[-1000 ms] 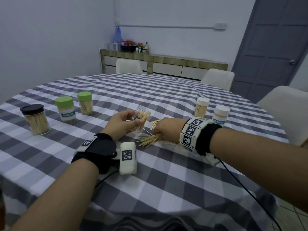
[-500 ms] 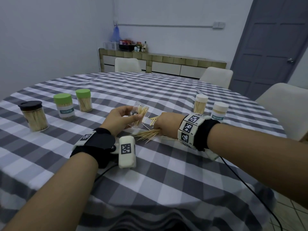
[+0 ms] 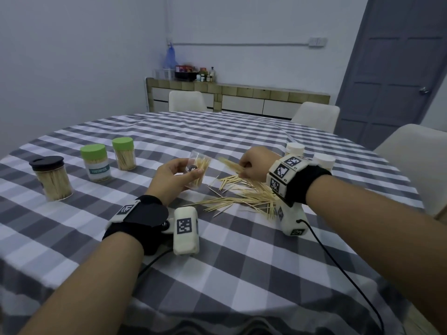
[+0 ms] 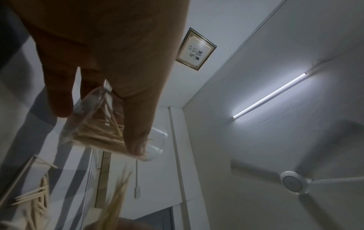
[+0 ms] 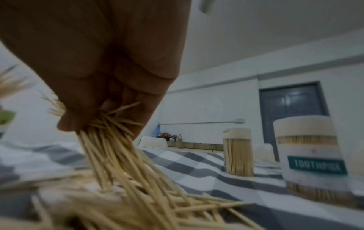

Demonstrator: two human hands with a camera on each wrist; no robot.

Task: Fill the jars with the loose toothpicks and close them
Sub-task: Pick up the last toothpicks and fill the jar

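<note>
**Filling step: a bunch of toothpicks lifted toward the open jar.**

Our left hand [image 3: 176, 176] was curled round the clear jar [image 3: 198, 170], thumb and fingers on its wall, tilting its mouth toward our right hand [image 3: 254, 165]; the jar held some toothpicks already and bore no lid. Our right hand pinched a bunch [image 5: 110, 140] of toothpicks in closed fingers, just above the loose pile [image 3: 244, 197] lying on the cloth [image 3: 242, 262] beneath and between the hands. We judged the next move to call for aligning the bunch with the jar mouth and sliding it in endwise. Much of the pile remained. A capped jar [image 5: 313, 161] beyond the right hand and a green-lidded one [image 3: 96, 163] left of the left hand read "TOOTHPICK".
</note>
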